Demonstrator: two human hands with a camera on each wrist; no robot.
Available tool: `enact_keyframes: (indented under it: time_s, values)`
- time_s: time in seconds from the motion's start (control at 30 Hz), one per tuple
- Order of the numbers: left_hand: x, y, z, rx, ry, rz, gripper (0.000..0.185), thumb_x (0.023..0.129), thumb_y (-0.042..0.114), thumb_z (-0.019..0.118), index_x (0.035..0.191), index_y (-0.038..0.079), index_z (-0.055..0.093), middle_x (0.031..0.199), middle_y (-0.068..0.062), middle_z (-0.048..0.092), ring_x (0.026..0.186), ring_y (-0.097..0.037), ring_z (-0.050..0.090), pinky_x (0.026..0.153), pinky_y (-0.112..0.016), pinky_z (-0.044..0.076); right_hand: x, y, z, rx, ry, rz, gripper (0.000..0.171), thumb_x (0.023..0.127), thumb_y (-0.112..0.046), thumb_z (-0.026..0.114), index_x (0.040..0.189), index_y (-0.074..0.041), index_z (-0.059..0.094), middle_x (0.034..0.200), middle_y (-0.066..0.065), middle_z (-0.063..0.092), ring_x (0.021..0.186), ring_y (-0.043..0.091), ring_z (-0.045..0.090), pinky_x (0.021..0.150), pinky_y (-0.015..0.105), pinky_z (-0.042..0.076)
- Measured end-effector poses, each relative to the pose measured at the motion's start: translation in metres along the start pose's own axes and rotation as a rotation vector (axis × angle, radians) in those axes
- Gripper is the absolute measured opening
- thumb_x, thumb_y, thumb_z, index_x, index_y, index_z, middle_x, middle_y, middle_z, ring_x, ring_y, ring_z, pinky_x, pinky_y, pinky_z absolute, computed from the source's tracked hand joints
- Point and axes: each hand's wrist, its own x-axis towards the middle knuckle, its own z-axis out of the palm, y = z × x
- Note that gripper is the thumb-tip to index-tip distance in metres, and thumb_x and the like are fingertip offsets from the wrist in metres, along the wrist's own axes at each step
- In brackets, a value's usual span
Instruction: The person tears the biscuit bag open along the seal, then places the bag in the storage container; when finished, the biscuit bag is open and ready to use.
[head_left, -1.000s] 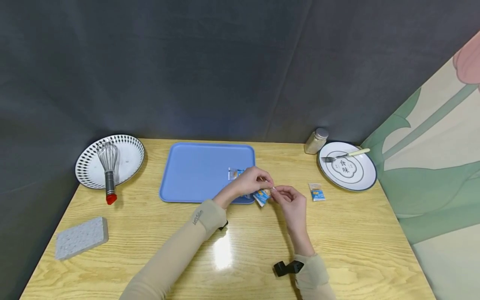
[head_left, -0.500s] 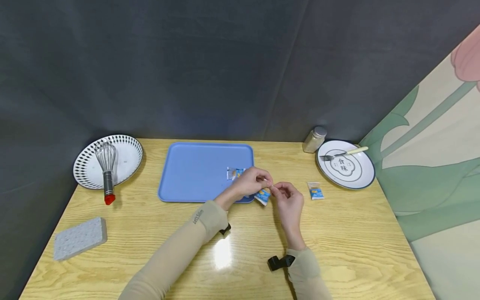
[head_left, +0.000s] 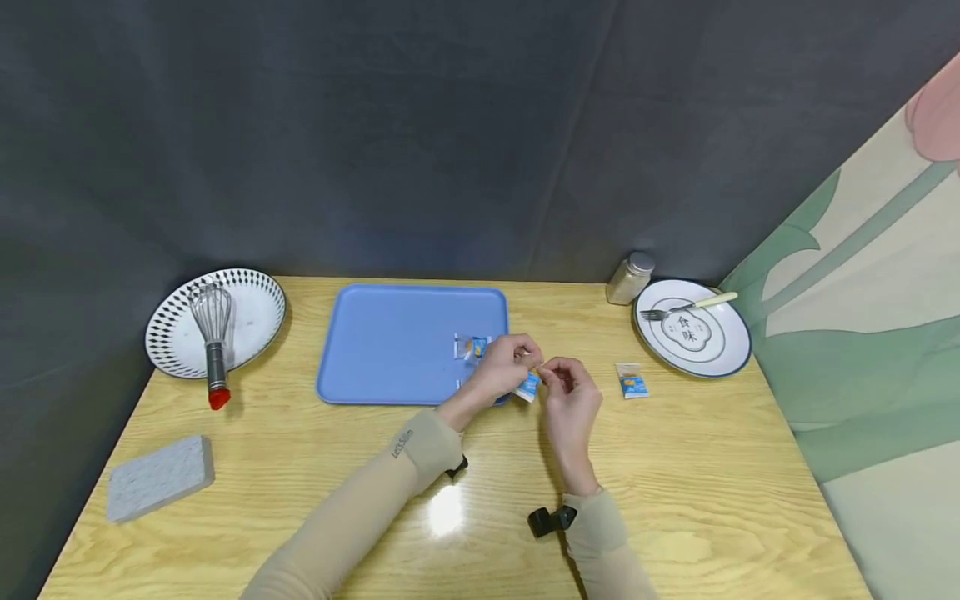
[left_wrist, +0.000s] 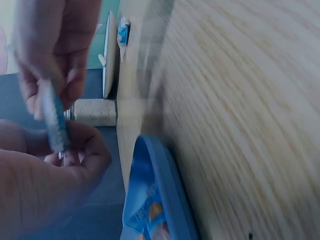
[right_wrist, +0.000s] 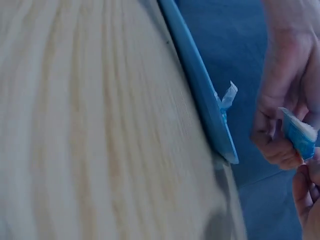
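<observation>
1. Sachet (head_left: 528, 385): the small blue-and-white packet sits pinched between your two hands, lifted off the wooden table (head_left: 675, 467), just past the near right corner of the blue tray (head_left: 390, 342).
2. Your left hand (head_left: 502, 364) curls its fingertips round one edge; your right hand (head_left: 566, 396) pinches the opposite edge. My read: opposed grips on a thin foil edge look like a tear hold, and holding it in the air gives both thumbs room to work.
3. Left wrist view shows the sachet edge-on (left_wrist: 54, 122), with thumbs and fingers closed on it from both sides.
4. Sachet count: one in hand, one lying flat on the table (head_left: 632, 382) between your right hand and the white plate, and at least one on the tray (head_left: 471, 346), partly hidden by your left hand. Can't tell the tray count exactly.
5. Rest, one each:
   - patterned plate (head_left: 258, 312) with whisk (head_left: 214, 333) resting across it, handle overhanging the rim
   - white plate (head_left: 723, 350) carrying a fork (head_left: 686, 309)
   - shaker jar (head_left: 628, 279) just behind that plate
   - grey sponge (head_left: 160, 476) at the near left
</observation>
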Motion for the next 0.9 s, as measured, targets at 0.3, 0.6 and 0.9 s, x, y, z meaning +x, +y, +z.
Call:
enact_keyframes:
  time_s: [0.3,0.6,0.9]
  values:
    - [0.002,0.007,0.011,0.108,0.117,0.083,0.015,0.105,0.001,0.064,0.095,0.003,0.074,0.092,-0.006,0.070,0.080,-0.013,0.058,0.070,-0.026,0.047,0.000,-0.004,-0.002,0.000,0.048,-0.128,0.008,0.093,0.013,0.076,0.089,0.007,0.071,0.090,0.017,0.072,0.085,0.022,0.067,0.080,0.013,0.051]
    - [0.004,0.006,0.016,0.126,0.142,0.072,0.014,0.104,-0.001,0.064,0.096,0.003,0.075,0.090,-0.007,0.071,0.076,-0.013,0.059,0.067,-0.025,0.047,-0.005,-0.001,-0.003,-0.023,0.065,-0.209,0.015,0.088,0.021,0.075,0.087,0.006,0.071,0.087,0.018,0.071,0.083,0.027,0.069,0.081,0.011,0.051]
    - [0.005,0.006,0.016,0.124,0.199,0.070,0.013,0.101,-0.003,0.067,0.092,0.002,0.075,0.086,-0.006,0.071,0.074,-0.011,0.058,0.067,-0.024,0.046,-0.009,-0.003,-0.002,-0.013,0.056,-0.221,0.014,0.088,0.021,0.075,0.086,0.008,0.070,0.087,0.019,0.071,0.082,0.034,0.069,0.084,0.011,0.052]
